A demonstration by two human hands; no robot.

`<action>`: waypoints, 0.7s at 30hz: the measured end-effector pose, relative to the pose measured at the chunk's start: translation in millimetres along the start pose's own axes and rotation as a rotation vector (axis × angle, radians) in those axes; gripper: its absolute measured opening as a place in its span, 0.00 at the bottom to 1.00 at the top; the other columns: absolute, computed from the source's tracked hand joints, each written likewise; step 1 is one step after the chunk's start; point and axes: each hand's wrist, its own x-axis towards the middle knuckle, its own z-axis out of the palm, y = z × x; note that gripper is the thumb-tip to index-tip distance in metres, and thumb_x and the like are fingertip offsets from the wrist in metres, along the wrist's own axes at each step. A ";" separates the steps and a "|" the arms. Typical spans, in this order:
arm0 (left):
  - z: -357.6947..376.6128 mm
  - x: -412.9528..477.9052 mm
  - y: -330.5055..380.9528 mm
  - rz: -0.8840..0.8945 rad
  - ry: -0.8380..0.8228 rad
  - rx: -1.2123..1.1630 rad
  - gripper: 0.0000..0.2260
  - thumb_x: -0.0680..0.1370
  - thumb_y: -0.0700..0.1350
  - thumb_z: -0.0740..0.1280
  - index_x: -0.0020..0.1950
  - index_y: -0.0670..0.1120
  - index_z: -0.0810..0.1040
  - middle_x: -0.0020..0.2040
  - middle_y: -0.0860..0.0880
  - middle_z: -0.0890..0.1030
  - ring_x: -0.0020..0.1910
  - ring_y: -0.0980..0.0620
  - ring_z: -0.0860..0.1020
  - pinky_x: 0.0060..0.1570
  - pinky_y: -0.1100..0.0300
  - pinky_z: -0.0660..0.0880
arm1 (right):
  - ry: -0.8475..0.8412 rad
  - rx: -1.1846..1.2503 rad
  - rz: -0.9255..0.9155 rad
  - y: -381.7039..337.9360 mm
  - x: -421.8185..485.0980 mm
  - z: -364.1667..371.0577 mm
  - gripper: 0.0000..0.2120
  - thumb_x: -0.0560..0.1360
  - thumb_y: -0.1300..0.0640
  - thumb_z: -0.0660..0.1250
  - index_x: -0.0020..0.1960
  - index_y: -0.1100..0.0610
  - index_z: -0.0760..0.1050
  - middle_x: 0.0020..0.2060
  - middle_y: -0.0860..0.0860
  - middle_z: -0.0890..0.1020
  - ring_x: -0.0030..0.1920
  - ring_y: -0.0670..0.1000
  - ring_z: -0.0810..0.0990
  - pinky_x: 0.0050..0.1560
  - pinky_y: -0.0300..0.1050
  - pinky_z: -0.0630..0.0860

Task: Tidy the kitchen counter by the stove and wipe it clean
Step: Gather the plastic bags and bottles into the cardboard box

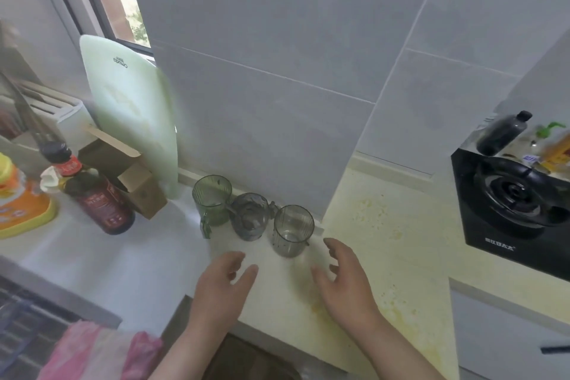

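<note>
Three see-through cups stand in a row by the wall on the pale counter (401, 259): a green cup (212, 199), a grey cup (250, 215) and a clear grey cup (293, 230). My left hand (223, 282) hovers over the counter just in front of the cups, fingers loosely curled, holding nothing. Just to the right of the clear cup is my right hand (344, 281), fingers spread and relaxed, also empty and a little apart from the cup. Yellowish stains mark the counter near the stove (512, 210).
At the left stand a dark sauce bottle (92, 191), a cardboard box (129, 170), a pale green cutting board (135, 108) leaning on the wall, and an orange-yellow container (18, 200). A black bottle (502, 134) stands behind the stove. A pink bag (98, 352) lies at the lower left.
</note>
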 end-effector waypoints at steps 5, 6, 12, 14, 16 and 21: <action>-22.3 -7.5 20.7 0.141 -0.152 0.000 0.06 0.75 0.46 0.71 0.51 0.53 0.81 0.48 0.57 0.83 0.49 0.59 0.80 0.55 0.59 0.75 | 0.074 -0.002 0.005 -2.3 -31.0 -29.8 0.20 0.76 0.58 0.68 0.67 0.51 0.72 0.60 0.41 0.74 0.59 0.37 0.72 0.59 0.31 0.69; -24.7 -8.9 26.2 0.168 -0.159 -0.008 0.06 0.75 0.46 0.71 0.51 0.53 0.81 0.47 0.57 0.83 0.48 0.61 0.80 0.54 0.60 0.75 | 0.096 0.011 0.017 -0.4 -38.5 -36.9 0.19 0.76 0.57 0.68 0.67 0.51 0.72 0.60 0.41 0.75 0.59 0.37 0.72 0.58 0.29 0.68; -24.2 -44.8 54.6 0.304 -0.156 -0.070 0.06 0.76 0.41 0.69 0.46 0.53 0.81 0.41 0.57 0.84 0.41 0.66 0.79 0.45 0.66 0.73 | 0.145 0.020 0.031 13.3 -85.4 -82.8 0.17 0.78 0.55 0.66 0.66 0.48 0.72 0.60 0.37 0.75 0.60 0.32 0.71 0.55 0.23 0.67; -15.4 -62.7 61.0 0.336 -0.158 -0.060 0.07 0.75 0.40 0.70 0.45 0.54 0.81 0.42 0.62 0.83 0.41 0.67 0.79 0.42 0.72 0.73 | 0.157 0.027 0.028 21.0 -97.6 -98.8 0.16 0.78 0.55 0.66 0.65 0.48 0.72 0.60 0.37 0.74 0.60 0.31 0.70 0.54 0.22 0.67; -1.8 -80.9 67.2 0.371 -0.182 -0.006 0.09 0.75 0.40 0.70 0.44 0.56 0.80 0.42 0.63 0.83 0.42 0.68 0.79 0.41 0.72 0.72 | 0.172 0.030 0.023 28.9 -109.6 -116.5 0.16 0.78 0.55 0.66 0.65 0.48 0.72 0.59 0.36 0.74 0.58 0.29 0.70 0.54 0.21 0.66; 50.4 -131.4 101.5 0.482 -0.244 0.099 0.13 0.74 0.39 0.71 0.43 0.59 0.79 0.42 0.63 0.83 0.45 0.69 0.79 0.46 0.70 0.75 | 0.215 0.126 0.061 61.6 -146.5 -176.0 0.15 0.78 0.55 0.66 0.64 0.46 0.72 0.58 0.37 0.74 0.58 0.33 0.72 0.57 0.27 0.70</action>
